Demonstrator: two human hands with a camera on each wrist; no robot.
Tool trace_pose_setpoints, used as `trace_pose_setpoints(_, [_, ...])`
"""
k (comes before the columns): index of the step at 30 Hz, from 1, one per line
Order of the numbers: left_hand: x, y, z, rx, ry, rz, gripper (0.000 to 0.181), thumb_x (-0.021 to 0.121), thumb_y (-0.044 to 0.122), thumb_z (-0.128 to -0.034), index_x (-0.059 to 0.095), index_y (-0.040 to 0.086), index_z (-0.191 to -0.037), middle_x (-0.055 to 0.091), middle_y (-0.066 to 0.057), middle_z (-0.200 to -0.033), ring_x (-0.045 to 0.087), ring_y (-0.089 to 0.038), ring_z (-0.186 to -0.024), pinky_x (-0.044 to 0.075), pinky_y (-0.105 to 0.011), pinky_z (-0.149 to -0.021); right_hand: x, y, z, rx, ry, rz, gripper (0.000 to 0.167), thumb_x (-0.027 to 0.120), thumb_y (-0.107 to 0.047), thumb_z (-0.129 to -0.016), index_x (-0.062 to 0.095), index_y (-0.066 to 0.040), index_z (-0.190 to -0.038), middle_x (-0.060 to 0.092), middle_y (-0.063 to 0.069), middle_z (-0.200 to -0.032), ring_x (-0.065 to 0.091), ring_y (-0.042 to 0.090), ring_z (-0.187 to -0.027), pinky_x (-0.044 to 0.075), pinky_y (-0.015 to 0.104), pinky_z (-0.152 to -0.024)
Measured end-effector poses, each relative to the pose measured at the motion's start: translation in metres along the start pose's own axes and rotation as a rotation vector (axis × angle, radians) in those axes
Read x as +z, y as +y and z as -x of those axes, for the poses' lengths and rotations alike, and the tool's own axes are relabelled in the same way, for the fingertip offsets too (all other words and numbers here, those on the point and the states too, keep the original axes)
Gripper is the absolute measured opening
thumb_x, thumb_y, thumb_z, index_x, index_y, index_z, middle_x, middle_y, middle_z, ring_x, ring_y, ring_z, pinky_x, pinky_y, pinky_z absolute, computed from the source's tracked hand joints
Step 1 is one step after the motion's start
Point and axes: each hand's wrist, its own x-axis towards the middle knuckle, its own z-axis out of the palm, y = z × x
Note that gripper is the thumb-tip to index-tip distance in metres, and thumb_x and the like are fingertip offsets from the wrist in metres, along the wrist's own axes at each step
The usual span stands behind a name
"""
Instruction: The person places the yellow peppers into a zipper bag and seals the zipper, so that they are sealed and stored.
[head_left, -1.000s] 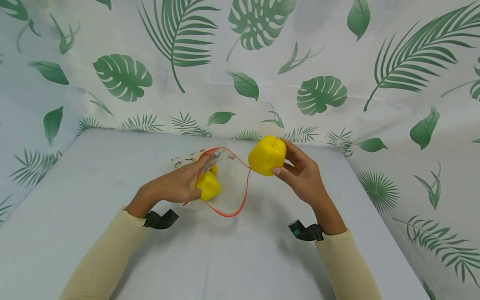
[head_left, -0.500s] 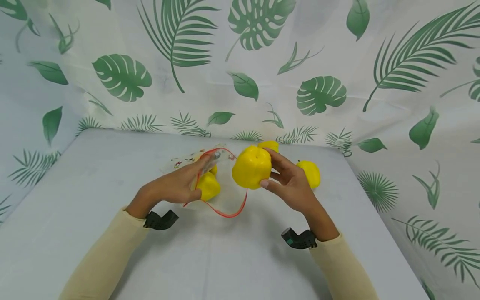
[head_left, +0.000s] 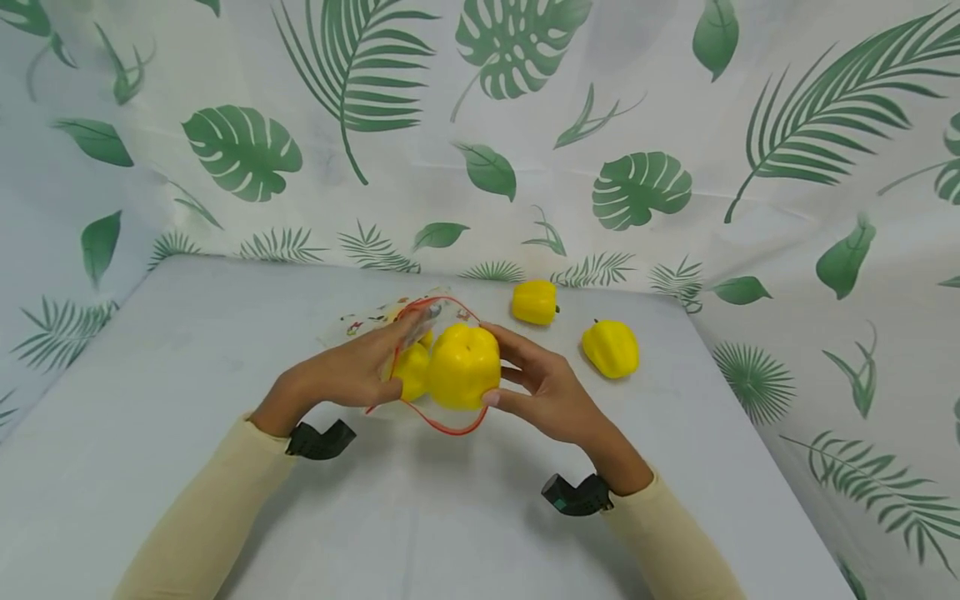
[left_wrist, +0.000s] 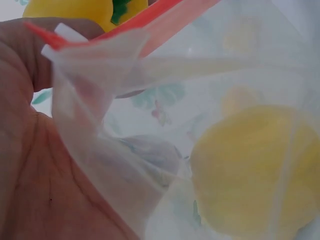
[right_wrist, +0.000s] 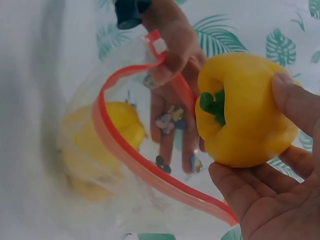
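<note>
My right hand [head_left: 551, 396] grips a yellow bell pepper [head_left: 465, 367] between thumb and fingers at the mouth of a clear zip bag. The right wrist view shows its green stem [right_wrist: 214, 106] facing the bag. A red zip strip [right_wrist: 137, 160] rims the bag's mouth, which gapes wide. With the thumb inside the rim and the fingers stretched along the outside, my left hand [head_left: 341, 367] holds the bag [left_wrist: 165, 200]. Inside lies another yellow bell pepper [right_wrist: 115, 130], with more yellow beside it, blurred by the plastic. Small cartoon prints mark the bag.
Two more yellow bell peppers rest on the white table [head_left: 300, 517]: one [head_left: 535, 302] near the back edge, another [head_left: 611, 348] farther right. A leaf-patterned curtain [head_left: 420, 192] stands behind the table.
My right hand has moved left and slightly down with the bell pepper, from right of the bag to its mouth. Two peppers on the table came into view. My left hand stays put.
</note>
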Motion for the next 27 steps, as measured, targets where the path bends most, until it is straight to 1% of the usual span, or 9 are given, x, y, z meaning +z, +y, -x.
trace_pose_setpoints(3, [-0.001,0.0,0.001,0.016,-0.006,0.001,0.096,0.058,0.003,-0.0765,0.005,0.007,-0.156,0.009,-0.005,-0.162,0.019,-0.024,-0.144,0.019,-0.051,-0.113,0.004,0.004,-0.002,-0.002,-0.015,0.037,0.072,0.069,-0.005,-0.087,0.036,-0.012,-0.151,0.044,0.003,-0.148,0.046,0.023,-0.13,0.041,0.037,-0.102])
trace_pose_setpoints(7, [-0.002,0.002,0.001,0.044,-0.017,0.007,0.094,0.057,0.003,-0.076,0.008,0.006,-0.156,0.011,-0.009,-0.161,0.02,-0.026,-0.143,0.02,-0.053,-0.112,0.006,0.011,-0.005,-0.022,-0.007,0.146,0.076,0.07,-0.001,-0.085,0.035,-0.01,-0.151,0.043,0.004,-0.148,0.044,0.02,-0.133,0.039,0.034,-0.103])
trace_pose_setpoints(9, [-0.001,0.002,0.001,0.054,-0.017,0.01,0.093,0.057,0.003,-0.0762,0.009,0.007,-0.156,0.013,-0.01,-0.161,0.023,-0.026,-0.142,0.021,-0.054,-0.112,0.007,0.014,-0.005,-0.037,0.007,0.198,0.078,0.072,0.0,-0.083,0.035,-0.009,-0.151,0.043,0.004,-0.149,0.044,0.02,-0.133,0.039,0.033,-0.103])
trace_pose_setpoints(14, [0.001,0.003,0.0,0.054,-0.023,0.022,0.096,0.059,0.002,-0.0753,0.01,0.014,-0.157,0.016,-0.005,-0.159,0.029,-0.023,-0.137,0.027,-0.05,-0.11,0.009,0.019,-0.006,-0.071,0.029,0.305,0.078,0.074,-0.002,-0.082,0.036,-0.007,-0.15,0.045,0.006,-0.147,0.047,0.019,-0.13,0.04,0.032,-0.103])
trace_pose_setpoints(17, [0.002,0.003,0.0,0.067,-0.024,0.011,0.095,0.058,0.001,-0.0746,0.011,0.011,-0.156,0.018,-0.006,-0.159,0.03,-0.023,-0.135,0.027,-0.05,-0.11,0.011,0.024,-0.007,-0.079,0.042,0.39,0.077,0.075,-0.006,-0.081,0.039,-0.005,-0.149,0.047,0.008,-0.145,0.048,0.02,-0.126,0.04,0.034,-0.103])
trace_pose_setpoints(19, [0.002,0.003,0.0,0.076,-0.021,0.0,0.093,0.057,0.001,-0.075,0.012,0.008,-0.155,0.019,-0.008,-0.158,0.03,-0.025,-0.135,0.026,-0.052,-0.11,0.011,0.026,-0.008,-0.068,0.05,0.431,0.076,0.076,-0.007,-0.08,0.04,-0.004,-0.147,0.048,0.009,-0.144,0.048,0.02,-0.126,0.04,0.034,-0.103])
trace_pose_setpoints(22, [0.002,0.003,-0.001,0.062,-0.028,-0.005,0.091,0.057,0.001,-0.0745,0.014,0.007,-0.155,0.023,-0.008,-0.156,0.034,-0.025,-0.131,0.028,-0.05,-0.109,0.012,0.029,-0.008,-0.032,0.063,0.466,0.075,0.077,-0.009,-0.08,0.042,-0.003,-0.146,0.047,0.01,-0.144,0.046,0.02,-0.13,0.039,0.034,-0.104])
trace_pose_setpoints(26, [0.001,0.003,-0.002,0.045,-0.034,0.0,0.087,0.057,0.001,-0.0749,0.018,0.009,-0.153,0.034,-0.005,-0.148,0.041,-0.023,-0.119,0.036,-0.044,-0.103,0.012,0.03,-0.009,0.014,0.074,0.497,0.074,0.077,-0.01,-0.08,0.043,-0.001,-0.145,0.047,0.01,-0.145,0.045,0.021,-0.131,0.039,0.035,-0.104])
trace_pose_setpoints(27, [0.001,0.004,-0.002,0.049,-0.033,-0.003,0.087,0.057,0.001,-0.0752,0.018,0.008,-0.152,0.034,-0.005,-0.147,0.042,-0.024,-0.119,0.036,-0.045,-0.104,0.012,0.03,-0.009,0.022,0.076,0.505,0.073,0.078,-0.01,-0.08,0.044,-0.001,-0.145,0.047,0.01,-0.144,0.046,0.021,-0.13,0.039,0.035,-0.103])
